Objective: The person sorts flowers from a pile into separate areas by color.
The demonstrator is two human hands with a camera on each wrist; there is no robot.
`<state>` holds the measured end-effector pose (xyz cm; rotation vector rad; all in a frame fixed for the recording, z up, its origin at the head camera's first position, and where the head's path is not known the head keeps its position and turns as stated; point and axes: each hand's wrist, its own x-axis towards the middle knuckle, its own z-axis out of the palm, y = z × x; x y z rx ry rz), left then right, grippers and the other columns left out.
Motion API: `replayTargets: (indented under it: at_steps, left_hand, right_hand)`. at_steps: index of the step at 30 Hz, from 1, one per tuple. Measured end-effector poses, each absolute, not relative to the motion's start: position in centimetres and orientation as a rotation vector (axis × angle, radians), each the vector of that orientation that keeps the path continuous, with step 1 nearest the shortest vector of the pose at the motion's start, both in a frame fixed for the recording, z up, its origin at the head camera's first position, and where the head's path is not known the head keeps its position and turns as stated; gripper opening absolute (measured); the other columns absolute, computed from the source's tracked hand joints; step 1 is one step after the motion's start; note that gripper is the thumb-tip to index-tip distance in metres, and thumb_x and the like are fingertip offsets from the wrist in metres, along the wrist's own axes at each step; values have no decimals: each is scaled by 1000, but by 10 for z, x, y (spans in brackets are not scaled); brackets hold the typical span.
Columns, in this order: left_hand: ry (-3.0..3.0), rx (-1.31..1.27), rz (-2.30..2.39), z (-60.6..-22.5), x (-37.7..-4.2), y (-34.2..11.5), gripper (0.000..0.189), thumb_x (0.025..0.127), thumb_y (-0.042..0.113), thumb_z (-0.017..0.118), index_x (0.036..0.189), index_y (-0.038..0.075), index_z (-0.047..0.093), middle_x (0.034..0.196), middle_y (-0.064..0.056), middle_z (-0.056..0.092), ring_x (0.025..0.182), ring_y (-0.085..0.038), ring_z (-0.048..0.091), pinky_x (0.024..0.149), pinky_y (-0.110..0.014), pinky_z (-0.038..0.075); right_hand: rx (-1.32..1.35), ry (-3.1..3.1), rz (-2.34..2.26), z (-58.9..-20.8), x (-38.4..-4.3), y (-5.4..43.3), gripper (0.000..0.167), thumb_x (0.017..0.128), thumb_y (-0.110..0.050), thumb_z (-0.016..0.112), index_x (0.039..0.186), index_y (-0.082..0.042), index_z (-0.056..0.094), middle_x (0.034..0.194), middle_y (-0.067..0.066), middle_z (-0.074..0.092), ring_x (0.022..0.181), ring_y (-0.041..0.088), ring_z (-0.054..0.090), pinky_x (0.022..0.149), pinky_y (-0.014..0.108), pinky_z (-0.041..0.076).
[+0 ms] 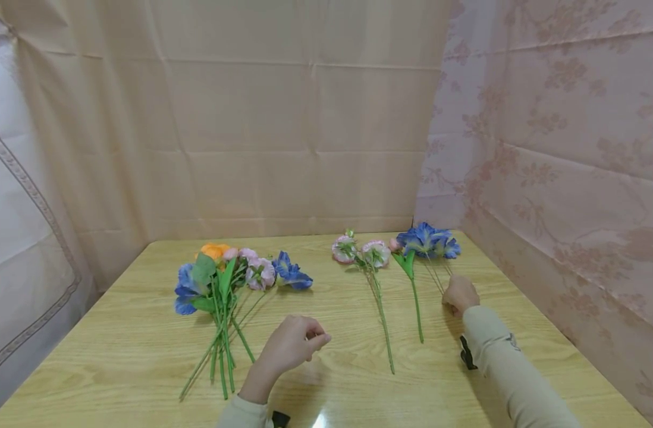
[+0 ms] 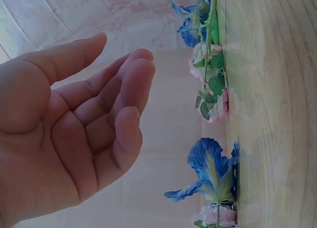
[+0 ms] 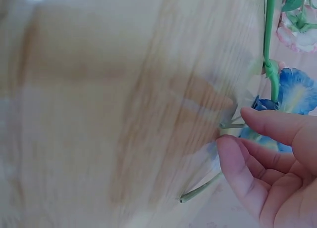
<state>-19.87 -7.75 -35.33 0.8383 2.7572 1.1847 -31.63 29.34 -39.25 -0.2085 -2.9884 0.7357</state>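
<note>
At the right of the head view, my right hand (image 1: 460,295) is at the stems of two blue irises (image 1: 424,239). In the right wrist view, thumb and forefinger pinch one thin green stem (image 3: 232,125) near its cut end. A second stem (image 3: 198,189) lies beside that hand, outside the pinch. My left hand (image 1: 291,343) hovers over the front middle of the table with fingers loosely bent; its palm (image 2: 44,154) holds nothing. Left of the irises lie a pink tulip-like bud (image 1: 394,244) on a green stem and a spray of pink-white flowers (image 1: 376,254).
On the left of the wooden table (image 1: 348,321) lies a pile of artificial flowers with crossing stems, including an orange bloom (image 1: 213,251), a lilac one (image 1: 260,273) and a blue iris (image 1: 292,273). Beige curtains (image 1: 294,119) hang behind; patterned cloth (image 1: 562,148) borders the right side.
</note>
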Motion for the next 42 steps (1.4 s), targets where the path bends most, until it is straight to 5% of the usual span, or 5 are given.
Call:
replayTargets:
  at_steps: [8, 17, 25, 42]
  left_hand:
    - [2735, 834, 1189, -355, -200, -78, 23, 87, 25, 59, 83, 3, 66, 64, 1, 57, 43, -7, 49, 45, -23, 40]
    - [2737, 828, 1183, -355, -200, -78, 24, 87, 26, 58, 83, 3, 66, 64, 3, 56, 43, -8, 50, 44, -23, 40]
    - [2750, 832, 1172, -356, -200, -78, 24, 87, 26, 58, 83, 4, 66, 62, 3, 56, 43, -7, 49, 43, -23, 39]
    - [2796, 830, 1143, -354, -199, -79, 23, 87, 24, 58, 84, 3, 66, 62, 1, 57, 42, -6, 47, 43, -23, 38]
  right_hand:
    - [-82, -2958, 710, -376, -307, 290, 27, 75, -2, 53, 52, -8, 41, 45, 1, 39, 38, 14, 39, 39, 27, 35]
    - [-103, -2954, 957, -355, -298, 265, 34, 83, -14, 59, 53, -5, 46, 51, 6, 50, 45, 15, 52, 45, 30, 49]
    - [-43, -2848, 1326, -349, -277, 241, 30, 85, -16, 59, 93, 13, 59, 79, 21, 59, 57, 19, 59, 49, 32, 50]
    - [107, -2639, 1639, -334, -228, 211, 37, 88, -22, 58, 101, 12, 57, 78, 12, 61, 63, 21, 61, 54, 33, 51]
